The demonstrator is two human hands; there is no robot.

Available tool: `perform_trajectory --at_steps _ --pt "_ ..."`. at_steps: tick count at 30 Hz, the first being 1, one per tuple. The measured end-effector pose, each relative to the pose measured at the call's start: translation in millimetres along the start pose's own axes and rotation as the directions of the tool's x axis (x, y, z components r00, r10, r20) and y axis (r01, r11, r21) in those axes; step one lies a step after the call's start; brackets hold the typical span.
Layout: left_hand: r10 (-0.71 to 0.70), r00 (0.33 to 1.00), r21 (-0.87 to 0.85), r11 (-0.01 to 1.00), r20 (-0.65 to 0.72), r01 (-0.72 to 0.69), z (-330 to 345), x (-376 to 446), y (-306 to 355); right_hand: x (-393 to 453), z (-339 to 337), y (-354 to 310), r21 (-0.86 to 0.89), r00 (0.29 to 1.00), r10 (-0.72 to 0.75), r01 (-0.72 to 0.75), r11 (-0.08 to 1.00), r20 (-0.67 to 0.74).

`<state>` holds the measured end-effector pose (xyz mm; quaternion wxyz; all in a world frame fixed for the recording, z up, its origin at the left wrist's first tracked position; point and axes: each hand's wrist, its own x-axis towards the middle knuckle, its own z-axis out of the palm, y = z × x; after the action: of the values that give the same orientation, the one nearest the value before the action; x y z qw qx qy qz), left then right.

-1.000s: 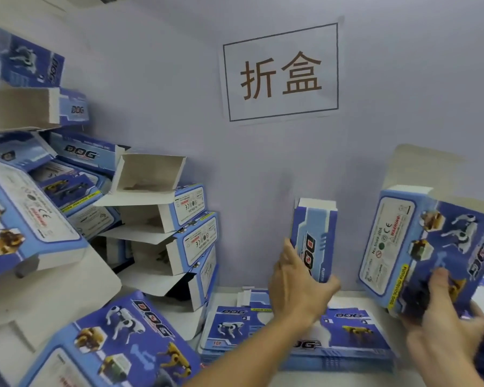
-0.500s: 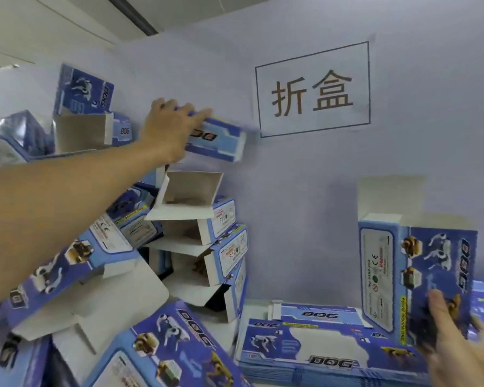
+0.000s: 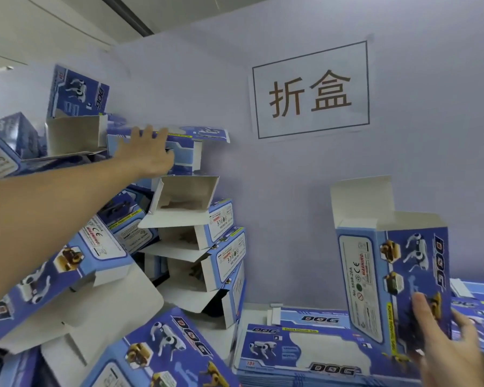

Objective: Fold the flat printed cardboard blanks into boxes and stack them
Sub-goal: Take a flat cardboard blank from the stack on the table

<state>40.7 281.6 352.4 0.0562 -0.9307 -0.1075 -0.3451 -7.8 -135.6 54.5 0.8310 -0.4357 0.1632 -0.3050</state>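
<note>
The left hand [image 3: 148,152] reaches up and out with its fingers spread flat against the side of a folded box [image 3: 179,148] lying at the top of the pile of folded boxes [image 3: 196,241], palm pressed to it rather than wrapped round it; that box lies on its side, its lid flap jutting toward the wall [image 3: 291,205]; the right hand [image 3: 453,347] grips the lower front of an upright box [image 3: 397,280], thumb laid on the printed face and fingers behind, the box's white top flap standing open above it; beneath and between the two hands lies a stack of flat blanks [image 3: 313,350] printed with DOG, set on the table just beside the pile; the pile itself leans against the wall on the left, several boxes with open mouths and loose white flaps, tilted at different angles; more folded boxes [image 3: 162,356] crowd the near left corner; on the wall above hangs a paper sign [image 3: 310,90] with two large characters.
</note>
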Motion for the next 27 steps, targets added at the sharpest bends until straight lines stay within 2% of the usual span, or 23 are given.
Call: perform_trajectory --at_steps 2,4,5,7,8,9,10,11,13,14,17,20,22,24,27 --pt "0.025 0.998 0.026 0.999 -0.055 -0.024 2.4 -5.0 9.5 -2.7 3.0 -0.5 -0.012 1.0 0.008 -0.008 1.0 0.016" --pt "0.017 0.983 -0.005 1.0 -0.183 -0.018 -1.6 -13.5 24.7 -4.2 5.5 1.1 -0.002 0.999 0.01 -0.01 1.0 0.032" --pt "0.048 0.963 -0.035 0.998 -0.264 -0.06 -5.4 -20.1 36.3 -5.1 6.8 1.7 -0.007 0.999 0.012 -0.012 1.0 0.048" --pt "0.209 0.914 -0.182 0.941 -0.349 -0.284 -15.6 -43.1 69.5 -6.4 9.6 3.4 -0.038 0.995 0.021 -0.018 0.999 0.094" --pt "0.315 0.894 -0.319 0.852 -0.32 -0.415 -21.1 -60.0 90.9 -7.9 11.5 3.0 -0.062 0.992 0.019 -0.011 0.998 0.124" --pt "0.415 0.88 -0.481 0.738 -0.229 -0.473 -25.8 -79.6 112.9 -11.5 14.7 1.9 -0.092 0.987 0.007 0.008 0.996 0.159" --pt "0.5 0.861 -0.624 0.645 -0.092 -0.441 -28.7 -99.2 134.8 -15.7 17.9 0.4 -0.129 0.98 -0.017 0.043 0.991 0.197" --pt "0.56 0.827 -0.707 0.607 0.056 -0.363 -29.9 -116.2 155.0 -19.8 20.7 -1.0 -0.172 0.974 -0.054 0.093 0.981 0.219" --pt "0.609 0.752 -0.663 0.675 0.253 -0.323 -26.0 -140.8 185.1 -26.1 24.8 -3.2 -0.255 0.964 -0.146 0.202 0.946 0.222" --pt "0.595 0.757 -0.597 0.721 0.271 -0.353 -20.7 -148.1 194.2 -29.5 26.4 -4.1 -0.273 0.96 -0.184 0.239 0.932 0.212" --pt "0.481 0.858 -0.493 0.799 0.178 -0.345 -13.7 -158.0 198.0 -42.4 33.4 -8.5 -0.304 0.936 -0.308 0.347 0.887 0.168" --pt "0.387 0.919 -0.518 0.803 0.078 -0.294 -9.1 -156.4 193.0 -54.3 40.0 -13.4 -0.342 0.869 -0.48 0.491 0.801 0.122" --pt "0.324 0.946 -0.59 0.762 -0.009 -0.267 -6.6 -154.5 190.4 -59.2 41.1 -14.9 -0.339 0.834 -0.544 0.541 0.769 0.097" --pt "0.332 0.943 -0.654 0.71 -0.019 -0.263 -6.2 -149.6 185.9 -61.8 39.7 -16.4 -0.287 0.828 -0.551 0.556 0.78 0.106" --pt "0.433 0.893 -0.654 0.713 0.124 -0.254 -11.8 -137.1 175.8 -56.2 34.9 -13.9 -0.198 0.831 -0.531 0.555 0.808 0.165"
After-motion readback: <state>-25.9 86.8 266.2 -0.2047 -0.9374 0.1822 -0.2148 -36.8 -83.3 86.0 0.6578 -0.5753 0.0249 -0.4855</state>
